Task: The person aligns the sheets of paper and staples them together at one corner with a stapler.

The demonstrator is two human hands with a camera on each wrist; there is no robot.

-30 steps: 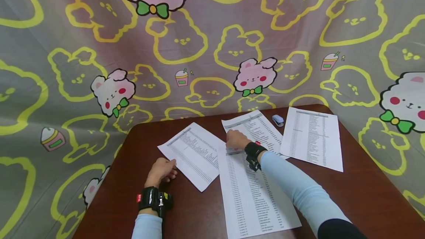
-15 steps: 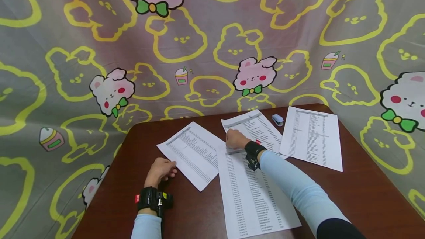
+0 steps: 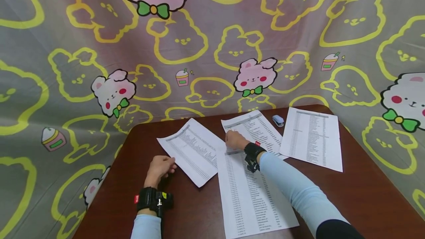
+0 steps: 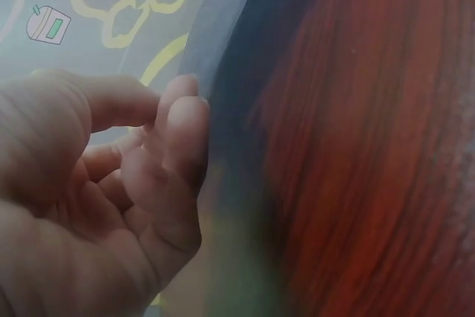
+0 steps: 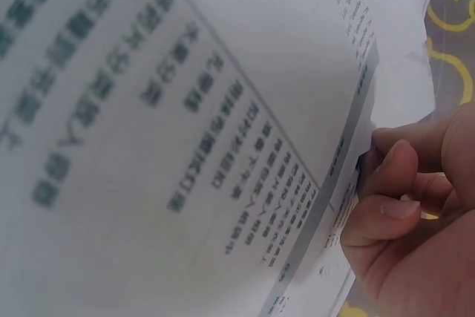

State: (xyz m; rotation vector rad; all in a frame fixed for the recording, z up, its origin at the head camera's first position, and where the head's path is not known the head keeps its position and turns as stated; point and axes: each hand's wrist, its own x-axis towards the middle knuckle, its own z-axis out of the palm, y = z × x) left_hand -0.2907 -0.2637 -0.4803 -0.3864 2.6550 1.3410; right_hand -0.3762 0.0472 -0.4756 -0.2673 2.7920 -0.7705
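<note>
Long white printed sheet (image 3: 252,191) lies mid-tabletop (image 3: 365,194), long axis 12–6. Right hand (image 3: 235,140) pinches its 12 o'clock edge, thumb curled over. Left hand (image 3: 160,168), loosely curled and holding nothing, rests at 9 o'clock by the angled printed sheet (image 3: 192,150); right is nearer.

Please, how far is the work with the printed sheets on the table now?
Done: nothing looks gathered; four printed sheets lie spread on the table. In hand: the right hand pinches the top edge of the nearest sheet; the left hand touches the left sheet. Left: the middle sheet, the right sheet and the small stapler lie untouched.
</note>
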